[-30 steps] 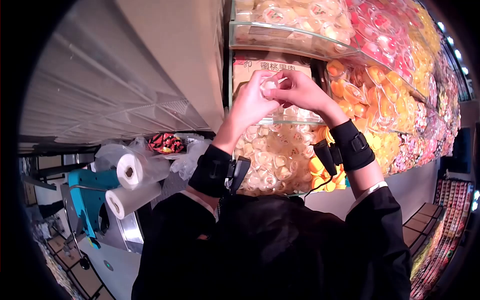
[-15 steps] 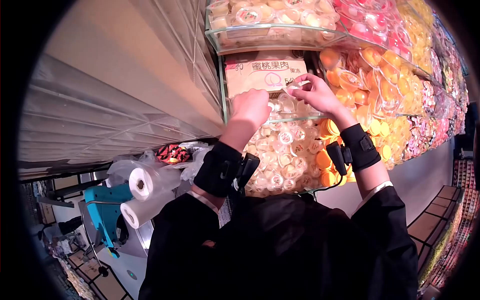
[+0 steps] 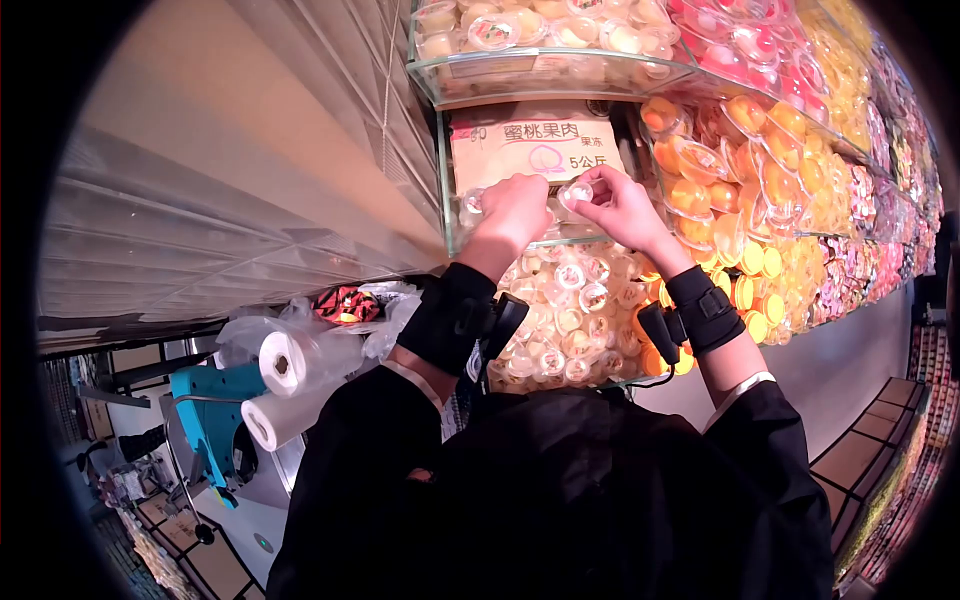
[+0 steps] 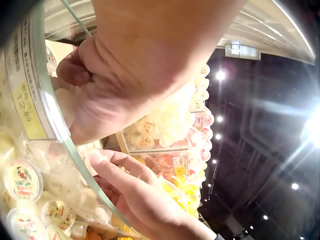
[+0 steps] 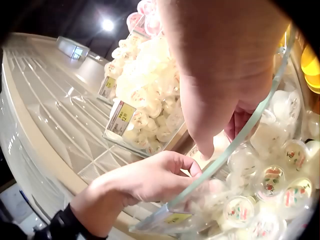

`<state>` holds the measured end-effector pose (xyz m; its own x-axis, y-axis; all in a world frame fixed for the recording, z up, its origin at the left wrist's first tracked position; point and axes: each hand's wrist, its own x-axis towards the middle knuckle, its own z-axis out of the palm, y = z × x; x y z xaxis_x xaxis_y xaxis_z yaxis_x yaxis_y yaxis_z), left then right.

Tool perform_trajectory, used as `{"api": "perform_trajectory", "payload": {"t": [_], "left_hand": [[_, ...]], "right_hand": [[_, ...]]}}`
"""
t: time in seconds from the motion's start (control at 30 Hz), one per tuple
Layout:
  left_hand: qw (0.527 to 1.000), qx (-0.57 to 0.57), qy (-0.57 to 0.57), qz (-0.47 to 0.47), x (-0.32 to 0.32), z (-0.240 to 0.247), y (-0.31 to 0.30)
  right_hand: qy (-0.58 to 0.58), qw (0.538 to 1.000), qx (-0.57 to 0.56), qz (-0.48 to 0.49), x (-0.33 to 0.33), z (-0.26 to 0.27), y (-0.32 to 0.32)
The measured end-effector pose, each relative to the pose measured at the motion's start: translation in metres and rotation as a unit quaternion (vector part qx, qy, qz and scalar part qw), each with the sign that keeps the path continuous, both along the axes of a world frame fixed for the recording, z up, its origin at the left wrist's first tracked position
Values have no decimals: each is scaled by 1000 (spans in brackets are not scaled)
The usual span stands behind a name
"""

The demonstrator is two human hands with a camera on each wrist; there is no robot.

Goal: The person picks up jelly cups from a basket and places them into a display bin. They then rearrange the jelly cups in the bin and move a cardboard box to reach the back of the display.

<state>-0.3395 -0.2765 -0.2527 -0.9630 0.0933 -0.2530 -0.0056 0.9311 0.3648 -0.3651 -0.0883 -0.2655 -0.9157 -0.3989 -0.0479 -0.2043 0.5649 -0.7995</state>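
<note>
In the head view, my right hand (image 3: 628, 210) pinches a small clear jelly cup (image 3: 575, 193) between thumb and fingers above the glass compartment. Beside it on the left, my left hand (image 3: 513, 210) reaches down into the same compartment with bent fingers. The right wrist view has the left hand (image 5: 152, 179) at the glass edge (image 5: 235, 142), its fingertips behind the glass by pale cups (image 5: 274, 181); whether they hold one is unclear. Behind both hands stands a handwritten cardboard sign (image 3: 535, 150). More pale cups (image 3: 567, 320) fill the compartment nearer the body.
Orange jelly cups (image 3: 690, 190) lie to the right, with pink ones (image 3: 745, 45) above. A glass-fronted shelf of pale cups (image 3: 540, 68) rises beyond the sign. Plastic bag rolls (image 3: 285, 362) and a teal device (image 3: 215, 410) stand at lower left.
The hands were together at a pale cup one second ago; they have parted and lowered to the compartment, uncovering the sign. The right hand keeps a cup. The head view has shifted.
</note>
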Motion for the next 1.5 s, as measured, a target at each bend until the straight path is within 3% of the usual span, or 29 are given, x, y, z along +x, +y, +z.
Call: {"api": "perform_trajectory", "payload": {"t": [0.07,0.2,0.4,0.47,0.53,0.6,0.67,0.7,0.77,0.9,0.97,1.1,1.2,1.5], "left_hand": [[1000,7,-4,-7,1,1,-3],[1000,3,-23,-5,5,7,-7],[1000,-8,-14,-20,10,10,-10],[999,48,16,14,24,24,-15],[978,201,51,26,44,37,-25],[931,351,98,-32,74,50,-39],[879,474,10,-49,104,51,-54],[880,473,8,-48,119,50,-66],[815,551,-164,-75,144,50,-86],[817,532,-223,-28,162,47,-92],[858,471,-201,-22,164,45,-90],[860,483,-159,-39,169,36,-91],[871,474,-118,-52,170,33,-92],[893,425,-134,-63,165,32,-93]], "right_hand": [[78,996,5,46,2,-3,-1],[40,994,-32,95,-3,-2,-1],[94,967,139,189,-5,29,-7],[33,973,144,178,-6,32,-8],[28,978,105,177,-14,20,-4],[21,983,64,172,-17,14,-3],[44,984,34,168,-19,18,-8],[42,984,33,169,-20,19,-12],[-52,977,-32,203,-20,22,-25],[-82,956,10,283,-21,26,-55],[-105,956,18,275,-16,26,-63],[-72,959,28,274,-12,21,-69],[44,949,135,281,-5,31,-73],[-108,950,-4,291,-15,30,-89]]}}
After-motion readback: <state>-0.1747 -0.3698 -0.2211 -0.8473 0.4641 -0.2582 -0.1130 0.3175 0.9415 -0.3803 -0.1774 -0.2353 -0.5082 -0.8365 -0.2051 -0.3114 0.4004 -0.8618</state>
